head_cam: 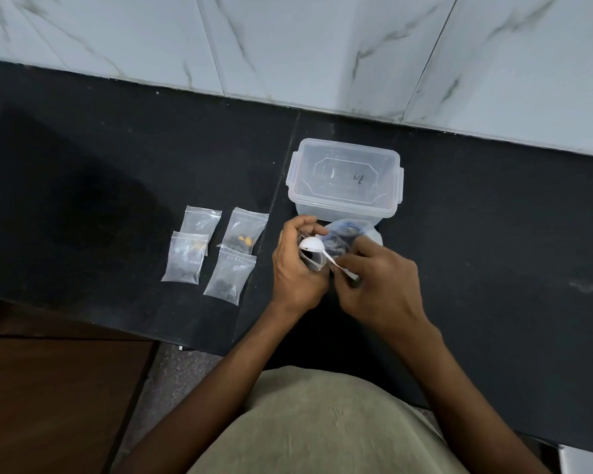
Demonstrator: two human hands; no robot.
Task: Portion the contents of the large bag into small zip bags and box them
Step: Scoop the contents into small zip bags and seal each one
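Observation:
My left hand (297,265) grips a small clear zip bag (311,262) upright, its mouth facing up. My right hand (380,282) pinches the handle of a white plastic spoon (311,247), whose bowl sits tipped over the small bag's mouth. Just behind both hands lies the large clear bag (353,232) with dark contents, partly hidden by my fingers. A clear lidded plastic box (345,181) stands behind the large bag, its lid on. Several small zip bags (216,253) holding dark and orange bits lie flat to the left.
Everything rests on a black stone counter (117,165) that runs along a white marble-tiled wall (322,46). The counter's front edge is close to my body, with a brown cabinet front (48,388) below at the left.

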